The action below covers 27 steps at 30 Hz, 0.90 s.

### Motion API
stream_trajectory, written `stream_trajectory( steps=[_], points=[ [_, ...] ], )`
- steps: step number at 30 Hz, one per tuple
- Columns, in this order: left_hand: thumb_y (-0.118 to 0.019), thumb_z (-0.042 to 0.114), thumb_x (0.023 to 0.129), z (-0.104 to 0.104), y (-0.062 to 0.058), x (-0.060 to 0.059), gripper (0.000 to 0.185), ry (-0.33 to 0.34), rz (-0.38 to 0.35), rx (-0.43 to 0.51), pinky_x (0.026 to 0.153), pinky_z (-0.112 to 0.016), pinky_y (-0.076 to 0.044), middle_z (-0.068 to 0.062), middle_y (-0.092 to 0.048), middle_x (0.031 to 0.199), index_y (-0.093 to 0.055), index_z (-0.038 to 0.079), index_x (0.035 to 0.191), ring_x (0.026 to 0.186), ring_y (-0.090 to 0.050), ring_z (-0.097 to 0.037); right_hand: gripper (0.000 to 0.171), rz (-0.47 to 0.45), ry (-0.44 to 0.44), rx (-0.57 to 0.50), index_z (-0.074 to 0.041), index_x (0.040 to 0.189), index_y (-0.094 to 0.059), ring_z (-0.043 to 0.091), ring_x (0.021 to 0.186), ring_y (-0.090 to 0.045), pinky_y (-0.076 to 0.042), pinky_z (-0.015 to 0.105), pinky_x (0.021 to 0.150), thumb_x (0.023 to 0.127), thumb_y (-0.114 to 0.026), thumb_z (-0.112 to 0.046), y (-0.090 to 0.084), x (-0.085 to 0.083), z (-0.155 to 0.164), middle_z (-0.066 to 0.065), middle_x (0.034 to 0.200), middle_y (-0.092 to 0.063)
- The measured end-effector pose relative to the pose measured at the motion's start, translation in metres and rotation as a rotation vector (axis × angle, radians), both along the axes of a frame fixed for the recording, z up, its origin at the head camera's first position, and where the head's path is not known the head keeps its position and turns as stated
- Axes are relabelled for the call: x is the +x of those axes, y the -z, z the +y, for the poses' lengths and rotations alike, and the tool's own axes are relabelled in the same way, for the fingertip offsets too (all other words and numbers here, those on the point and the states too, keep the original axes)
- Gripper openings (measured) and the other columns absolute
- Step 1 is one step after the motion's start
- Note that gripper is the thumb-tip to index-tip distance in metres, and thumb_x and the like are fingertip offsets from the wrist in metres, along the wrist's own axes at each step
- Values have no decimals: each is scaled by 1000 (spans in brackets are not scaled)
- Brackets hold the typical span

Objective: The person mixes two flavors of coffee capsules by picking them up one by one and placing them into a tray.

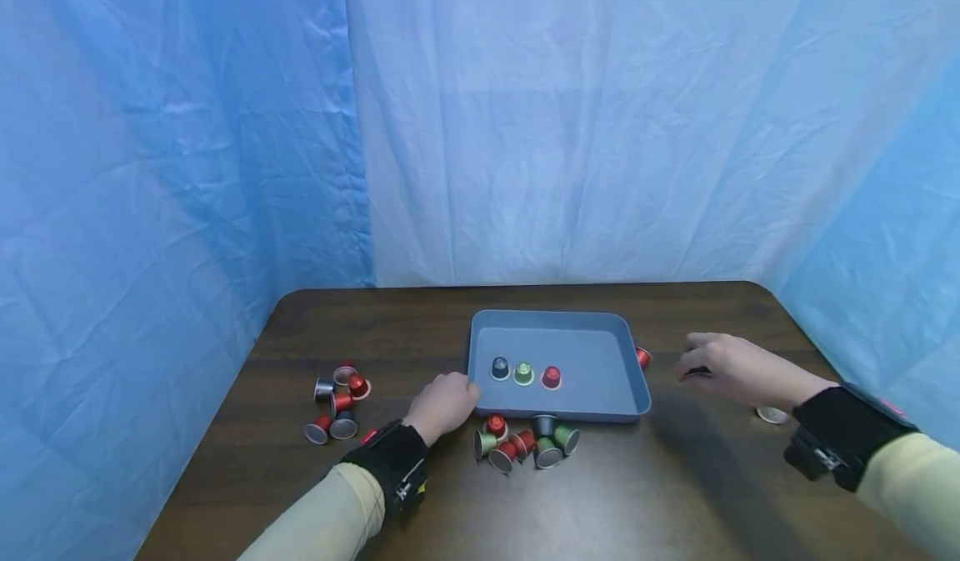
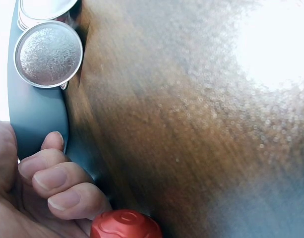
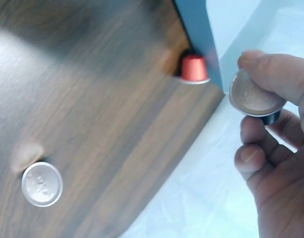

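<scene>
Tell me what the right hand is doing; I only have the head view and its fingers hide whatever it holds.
Observer: In the right wrist view the right hand pinches a dark capsule, foil face toward the camera.
Operator: Anything loose near it?
Observer: A red capsule sits against the tray's outer wall, and a capsule stands foil-up on the table.
Operator: And the left hand?
Observer: The left wrist view shows the left hand with fingers curled against the tray's edge, a red capsule right beside them.
</scene>
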<state>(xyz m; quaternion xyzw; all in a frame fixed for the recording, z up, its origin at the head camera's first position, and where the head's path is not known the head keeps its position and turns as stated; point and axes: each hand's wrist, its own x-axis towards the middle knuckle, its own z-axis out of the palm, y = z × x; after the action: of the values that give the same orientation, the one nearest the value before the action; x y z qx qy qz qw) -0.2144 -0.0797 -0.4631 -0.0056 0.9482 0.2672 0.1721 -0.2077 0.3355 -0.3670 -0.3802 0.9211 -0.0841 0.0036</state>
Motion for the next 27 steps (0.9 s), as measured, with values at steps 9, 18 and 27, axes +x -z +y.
stream_trajectory(
  steps=[9,18,27],
  points=[
    [-48,29,103,1,-1,0,30,-1,3,2,61,-37,-39,-8,-53,76,-67,7,95,70,-54,-24,18,3,31,-5,-23,93,-78,-1,75,-53,-51,23,64,84,-83,-9,-10,-3,-17,-11,88,-56],
    [-48,28,103,1,-3,1,29,0,2,10,61,-36,-39,-8,-52,76,-66,7,93,70,-54,-24,7,-16,75,-19,-20,95,-79,1,74,-50,-49,23,63,93,-76,-14,-17,-9,-37,-10,89,-55],
    [-49,27,103,1,-4,3,28,-6,0,19,62,-36,-39,-8,-52,76,-65,7,91,70,-54,-24,14,50,-31,-42,-20,88,-72,0,74,-49,-49,22,65,93,-74,-6,-13,-15,-53,-9,88,-50]
  ],
)
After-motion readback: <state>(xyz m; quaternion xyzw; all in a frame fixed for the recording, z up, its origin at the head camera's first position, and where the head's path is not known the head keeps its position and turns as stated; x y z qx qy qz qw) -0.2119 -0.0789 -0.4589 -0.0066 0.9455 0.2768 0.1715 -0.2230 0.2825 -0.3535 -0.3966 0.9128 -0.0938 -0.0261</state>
